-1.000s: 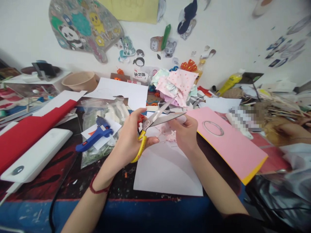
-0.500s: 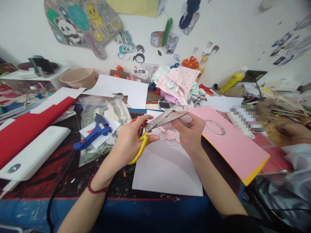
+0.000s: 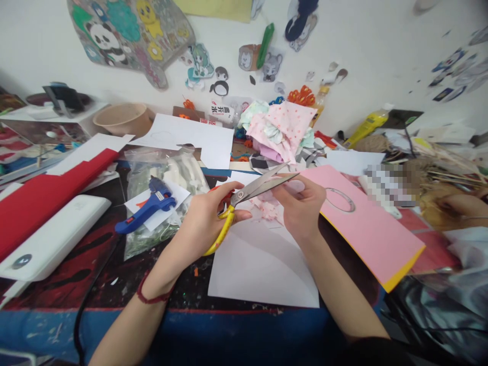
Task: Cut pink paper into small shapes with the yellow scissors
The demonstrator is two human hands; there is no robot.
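Observation:
My left hand [image 3: 198, 221] is closed around the handles of a pair of scissors [image 3: 251, 190], one handle yellow and one red. The blades point up and to the right, a little apart. Close by the blade tips, my right hand [image 3: 303, 208] pinches a thin, pale pinkish piece [image 3: 293, 187], cloth or paper; the fingers hide part of it. Whether the blades touch this piece I cannot tell. Beneath the hands lie small pink patterned scraps [image 3: 269, 208] on a white sheet of paper [image 3: 263, 264].
To the left are a blue glue gun [image 3: 147, 208] on a plastic bag [image 3: 137, 244], a white power bank [image 3: 57, 236] and a red strip [image 3: 49, 198]. Pink card [image 3: 373, 229] lies on the right, crumpled fabric [image 3: 282, 127] behind. Another person's hand [image 3: 463, 203] shows at far right.
The view has shifted very slightly. The scissors' blades look a touch closer together, and both hands keep their hold.

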